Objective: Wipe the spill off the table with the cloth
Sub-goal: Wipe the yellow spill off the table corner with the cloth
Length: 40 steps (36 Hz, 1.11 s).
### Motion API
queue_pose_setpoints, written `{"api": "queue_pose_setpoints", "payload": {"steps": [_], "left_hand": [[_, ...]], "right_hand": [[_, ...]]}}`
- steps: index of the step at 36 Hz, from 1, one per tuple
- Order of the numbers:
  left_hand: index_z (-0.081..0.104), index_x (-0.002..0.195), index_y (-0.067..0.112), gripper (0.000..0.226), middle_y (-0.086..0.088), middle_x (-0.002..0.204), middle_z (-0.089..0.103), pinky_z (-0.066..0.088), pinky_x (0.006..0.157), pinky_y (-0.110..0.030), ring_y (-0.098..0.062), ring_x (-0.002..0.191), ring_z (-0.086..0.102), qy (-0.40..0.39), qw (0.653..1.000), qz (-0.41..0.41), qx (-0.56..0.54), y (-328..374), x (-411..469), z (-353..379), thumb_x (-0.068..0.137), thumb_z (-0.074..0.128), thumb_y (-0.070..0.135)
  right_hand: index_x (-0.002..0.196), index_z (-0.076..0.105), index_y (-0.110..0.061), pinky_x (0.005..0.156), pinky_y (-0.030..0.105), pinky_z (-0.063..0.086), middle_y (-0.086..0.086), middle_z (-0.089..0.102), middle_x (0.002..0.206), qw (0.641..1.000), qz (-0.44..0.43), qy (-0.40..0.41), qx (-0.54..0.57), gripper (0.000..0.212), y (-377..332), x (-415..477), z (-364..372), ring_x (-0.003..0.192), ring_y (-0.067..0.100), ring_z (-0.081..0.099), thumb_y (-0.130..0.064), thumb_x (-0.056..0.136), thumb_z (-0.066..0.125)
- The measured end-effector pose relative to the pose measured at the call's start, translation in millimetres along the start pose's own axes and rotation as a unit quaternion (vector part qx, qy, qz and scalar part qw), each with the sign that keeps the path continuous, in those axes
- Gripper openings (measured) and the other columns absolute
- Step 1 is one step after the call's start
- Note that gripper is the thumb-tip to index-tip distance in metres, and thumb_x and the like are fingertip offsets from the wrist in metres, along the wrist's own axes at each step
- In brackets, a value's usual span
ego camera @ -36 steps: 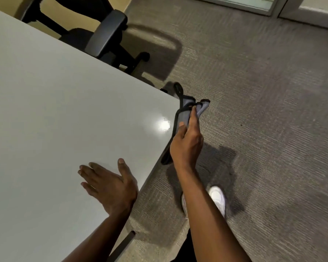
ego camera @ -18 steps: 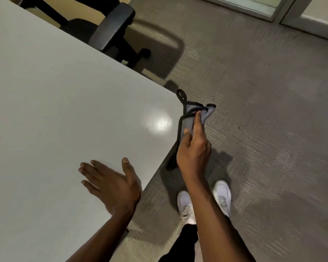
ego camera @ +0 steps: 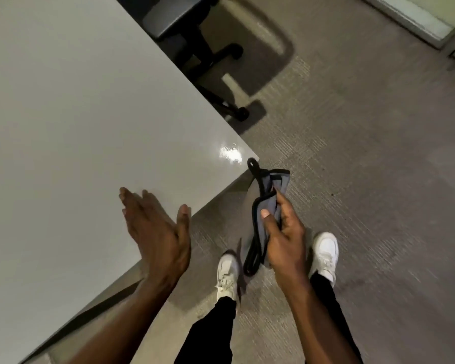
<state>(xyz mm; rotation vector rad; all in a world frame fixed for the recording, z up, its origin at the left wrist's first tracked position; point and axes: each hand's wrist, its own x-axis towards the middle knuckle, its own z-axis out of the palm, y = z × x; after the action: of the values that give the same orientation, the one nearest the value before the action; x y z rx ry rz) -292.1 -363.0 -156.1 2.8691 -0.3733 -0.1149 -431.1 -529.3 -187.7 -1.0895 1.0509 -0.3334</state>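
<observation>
A grey cloth [ego camera: 269, 190] with black trim and a black hanging loop is bunched in my right hand [ego camera: 284, 232], held over the carpet just off the corner of the white table [ego camera: 76, 114]. A small shiny wet patch, the spill [ego camera: 230, 153], glints on the tabletop close to that corner. My left hand [ego camera: 155, 227] hovers above the table's near edge, fingers straight and apart, holding nothing.
A black office chair [ego camera: 192, 40] on castors stands behind the table's far edge. Grey carpet [ego camera: 365, 179] covers the floor to the right. My white shoes [ego camera: 227, 274] stand beside the table's edge. A glass partition frame [ego camera: 415, 24] runs along the top right.
My right hand has drawn the cloth back and down from the table's corner toward my body. My left hand has lifted off the tabletop and tilted edge-up. The view has swung downward.
</observation>
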Motion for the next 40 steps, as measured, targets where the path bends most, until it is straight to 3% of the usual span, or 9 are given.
{"api": "queue_pose_setpoints", "payload": {"steps": [2,6,11,17,21,25,32,38,40], "left_hand": [[0.012,0.179,0.002,0.093,-0.021,0.191,-0.007,0.001,0.145,-0.052,-0.033,0.179,-0.008,-0.014,0.998,0.06,0.013,25.3,-18.4,8.0,0.114,0.041,0.062],[0.007,0.182,0.007,0.096,-0.016,0.192,-0.007,-0.004,0.145,-0.042,-0.028,0.179,-0.01,-0.034,0.988,0.147,0.039,69.0,-40.6,24.9,0.114,0.05,0.059],[0.0,0.181,0.002,0.106,-0.018,0.19,-0.015,0.001,0.145,-0.053,-0.034,0.179,-0.012,-0.046,0.985,0.139,0.085,84.3,-48.0,39.8,0.111,0.051,0.063],[-0.003,0.179,-0.003,0.113,-0.023,0.189,-0.018,0.002,0.143,-0.063,-0.043,0.177,-0.012,-0.052,0.983,0.145,0.095,86.6,-48.7,45.9,0.107,0.061,0.057],[-0.002,0.178,-0.006,0.111,-0.026,0.188,-0.018,0.0,0.142,-0.065,-0.046,0.176,-0.014,-0.052,0.985,0.134,0.094,91.5,-50.0,47.9,0.106,0.062,0.05],[-0.002,0.176,-0.011,0.112,-0.031,0.186,-0.018,0.003,0.141,-0.068,-0.051,0.174,-0.014,-0.054,0.981,0.139,0.123,90.4,-50.7,51.4,0.108,0.062,0.05],[0.001,0.174,-0.015,0.12,-0.038,0.184,-0.013,0.012,0.139,-0.073,-0.057,0.173,-0.008,-0.056,0.971,0.151,0.175,84.9,-51.2,52.1,0.103,0.067,0.055],[0.007,0.172,-0.019,0.122,-0.038,0.183,-0.016,0.0,0.142,-0.065,-0.055,0.173,-0.012,-0.045,0.967,0.163,0.19,81.3,-48.8,56.6,0.101,0.07,0.058],[0.005,0.172,-0.019,0.124,-0.039,0.183,-0.015,-0.005,0.142,-0.062,-0.056,0.173,-0.012,-0.044,0.965,0.164,0.198,81.2,-49.1,57.5,0.101,0.069,0.059]], "right_hand": [[0.143,0.063,-0.035,0.116,0.044,0.054,-0.007,0.07,0.144,1.0,0.005,-0.002,0.015,0.045,-6.5,16.2,-21.4,0.137,0.013,0.065,-0.008,0.107,0.062],[0.129,0.066,-0.04,0.096,0.019,0.059,-0.025,0.075,0.121,0.999,0.021,-0.033,0.0,0.043,-25.9,53.0,-64.9,0.115,-0.005,0.072,-0.004,0.108,0.059],[0.142,0.065,-0.015,0.106,0.042,0.058,0.007,0.075,0.133,0.995,0.07,-0.068,0.008,0.039,-44.3,89.5,-95.1,0.125,0.024,0.071,0.0,0.107,0.054],[0.12,0.073,-0.015,0.099,0.045,0.056,0.01,0.079,0.119,0.973,0.122,-0.137,0.137,0.018,-62.8,115.0,-100.2,0.116,0.029,0.073,-0.018,0.106,0.063],[0.131,0.069,-0.016,0.109,0.046,0.057,0.004,0.078,0.127,0.988,0.023,-0.151,0.024,0.036,-74.8,127.5,-80.8,0.123,0.021,0.072,-0.02,0.097,0.08],[0.145,0.06,-0.014,0.112,0.042,0.056,0.002,0.071,0.139,0.967,-0.093,-0.213,-0.106,0.047,-80.8,130.9,-57.3,0.131,0.015,0.066,-0.015,0.1,0.075],[0.152,0.057,-0.023,0.113,0.042,0.056,-0.005,0.065,0.151,0.93,-0.206,-0.256,-0.164,0.058,-75.2,105.7,-57.4,0.139,0.013,0.063,0.004,0.101,0.059],[0.151,0.061,-0.021,0.115,0.044,0.052,-0.005,0.067,0.148,0.91,-0.254,-0.255,-0.207,0.065,-76.3,110.2,-57.0,0.139,0.014,0.059,0.01,0.095,0.058],[0.15,0.063,-0.02,0.112,0.035,0.053,-0.003,0.066,0.149,0.906,-0.254,-0.27,-0.203,0.065,-83.8,121.9,-47.4,0.135,0.011,0.061,0.012,0.095,0.055]]}}
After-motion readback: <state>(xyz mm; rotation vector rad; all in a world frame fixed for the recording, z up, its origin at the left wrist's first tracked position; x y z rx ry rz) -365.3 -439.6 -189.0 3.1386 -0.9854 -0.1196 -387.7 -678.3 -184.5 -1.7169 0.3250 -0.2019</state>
